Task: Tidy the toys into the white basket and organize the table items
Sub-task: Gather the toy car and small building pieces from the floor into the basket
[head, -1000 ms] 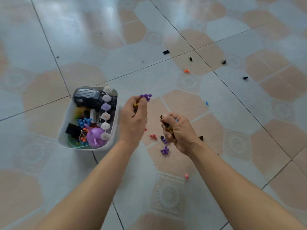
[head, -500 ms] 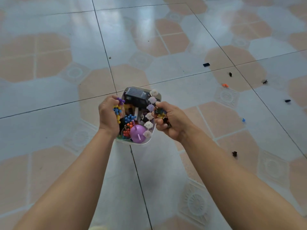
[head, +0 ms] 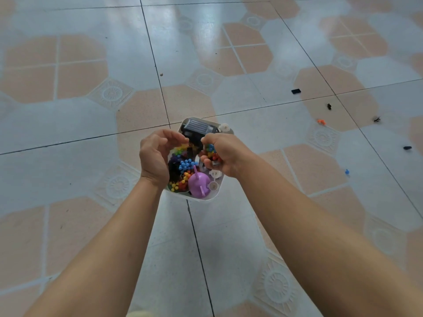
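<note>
A white basket (head: pixel 207 197) stands on the tiled floor in the middle of the head view. It holds a black toy car (head: pixel 197 129), a purple round toy (head: pixel 199 184), white round pieces and clusters of small coloured beads (head: pixel 185 166). My left hand (head: pixel 155 156) hovers over the basket's left side, fingers curled apart, with nothing visible in it. Over the right side, my right hand (head: pixel 225 154) is closed on a handful of small coloured toy pieces (head: pixel 210 151).
Loose small pieces lie on the floor to the right: a black rectangular piece (head: pixel 296 91), a black bit (head: pixel 329 106), an orange piece (head: pixel 321 121), a black piece (head: pixel 377 119), a dark piece (head: pixel 407 147) and a blue piece (head: pixel 347 172).
Both hands moved left from the floor pieces to above the basket. The left hand, which held a bead piece, now has parted fingers; the camera view shifted left.
</note>
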{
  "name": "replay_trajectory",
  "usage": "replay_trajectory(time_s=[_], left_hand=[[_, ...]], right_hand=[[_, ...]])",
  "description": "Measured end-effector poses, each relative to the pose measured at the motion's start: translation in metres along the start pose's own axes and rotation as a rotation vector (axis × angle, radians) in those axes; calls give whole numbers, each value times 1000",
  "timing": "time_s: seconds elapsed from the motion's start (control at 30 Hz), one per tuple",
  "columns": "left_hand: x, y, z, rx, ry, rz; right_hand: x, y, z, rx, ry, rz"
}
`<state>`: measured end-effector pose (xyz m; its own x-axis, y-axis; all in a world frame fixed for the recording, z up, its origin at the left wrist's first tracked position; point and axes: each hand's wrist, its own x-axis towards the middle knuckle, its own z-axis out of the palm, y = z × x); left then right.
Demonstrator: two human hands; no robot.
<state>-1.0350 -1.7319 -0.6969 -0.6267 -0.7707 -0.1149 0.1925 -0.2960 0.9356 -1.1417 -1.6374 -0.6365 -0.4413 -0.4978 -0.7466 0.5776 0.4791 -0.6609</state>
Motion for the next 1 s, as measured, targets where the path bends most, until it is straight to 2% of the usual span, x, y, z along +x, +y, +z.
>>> replay_trajectory(time_s=[0.07, 0.27, 0.53, 0.67, 0.77, 0.87, 0.93, 1.0], left_hand=[[3, 4, -1, -38, 39, 16], [4, 8, -2, 16, 88, 45], [-1, 10, 16, 29, 81, 39], [-7, 10, 44, 1, 42, 5], [-20, 6, 76, -31, -14, -10], [-44, -9, 114, 40, -124, -22], [-65, -28, 140, 166, -247, -49], [-87, -55, 157, 378, -403, -56]], right_hand=[[6, -2, 6, -3, -4, 7], [17, -7, 18, -222, 26, 1], [1, -15, 3, -200, -94, 44], [-25, -18, -38, -80, -60, -48], [-52, -8, -90, -29, 43, -168], [-77, 26, -148, -186, 263, -240], [-85, 62, -184, -373, 410, -202], [-90, 101, -206, -502, 484, -123]])
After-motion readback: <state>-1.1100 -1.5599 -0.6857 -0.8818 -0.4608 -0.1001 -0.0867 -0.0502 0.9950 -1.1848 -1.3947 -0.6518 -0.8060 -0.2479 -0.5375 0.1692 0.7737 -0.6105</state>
